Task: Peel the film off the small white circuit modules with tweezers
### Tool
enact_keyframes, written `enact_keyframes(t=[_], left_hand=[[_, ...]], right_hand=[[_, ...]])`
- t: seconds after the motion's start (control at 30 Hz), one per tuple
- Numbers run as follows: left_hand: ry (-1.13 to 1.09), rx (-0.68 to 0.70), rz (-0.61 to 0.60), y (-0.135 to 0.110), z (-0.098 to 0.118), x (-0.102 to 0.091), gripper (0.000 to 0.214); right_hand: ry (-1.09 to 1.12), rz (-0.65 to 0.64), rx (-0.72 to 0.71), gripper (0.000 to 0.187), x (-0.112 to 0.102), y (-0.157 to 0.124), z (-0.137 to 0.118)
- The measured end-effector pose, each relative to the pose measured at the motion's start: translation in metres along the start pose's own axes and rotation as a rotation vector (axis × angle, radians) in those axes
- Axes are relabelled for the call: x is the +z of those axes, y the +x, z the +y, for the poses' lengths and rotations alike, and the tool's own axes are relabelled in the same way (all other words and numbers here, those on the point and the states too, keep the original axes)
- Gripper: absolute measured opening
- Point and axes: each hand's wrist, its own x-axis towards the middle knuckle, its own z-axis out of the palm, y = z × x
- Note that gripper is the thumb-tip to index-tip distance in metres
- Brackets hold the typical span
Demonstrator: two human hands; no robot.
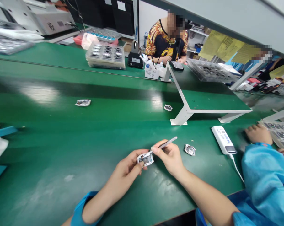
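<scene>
Between the thumb and fingers of my left hand (129, 168) is a small smartwatch-like housing (147, 159), white-edged with metallic parts showing inside. My right hand (168, 156) pinches a slim pale stick tool (168, 142), whose lower end meets the upper edge of the housing. The exact tip is too small to make out. A similar housing (190, 150) lies on the green table (85, 141) just right of my right hand. Two more housings rest farther off, one near the white stand (168, 107) and one at the left (83, 102).
A white power bank (223, 139) with a cable lies to the right, near a co-worker's blue sleeve (264, 169). A white-framed green shelf (214, 94) stands behind it. Stacked trays (105, 56) sit at the back, and another person (166, 40) works opposite.
</scene>
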Motion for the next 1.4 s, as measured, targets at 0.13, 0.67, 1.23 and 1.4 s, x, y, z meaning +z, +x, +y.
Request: enact_keyframes(t=[0.13, 0.67, 1.23, 1.4], left_hand=[[-0.007, 0.004, -0.006, 0.0004, -0.0007, -0.0004, 0.049], [0.09, 0.082, -0.005, 0.0002, -0.0042, -0.0041, 0.046], [0.087, 0.058, -0.03, -0.0012, 0.0011, -0.0073, 0.049], [0.057, 0.063, -0.022, -0.0001, -0.0022, -0.0087, 0.048]], right_hand=[[0.011, 0.005, -0.018, 0.015, -0.0002, 0.0002, -0.0011], [0.078, 0.033, 0.025, 0.018, 0.002, -0.0006, -0.0014], [0.068, -0.058, -0.08, 0.014, 0.0001, -0.0021, -0.0035], [0.079, -0.058, -0.084, 0.011, 0.0004, -0.0024, -0.0029]])
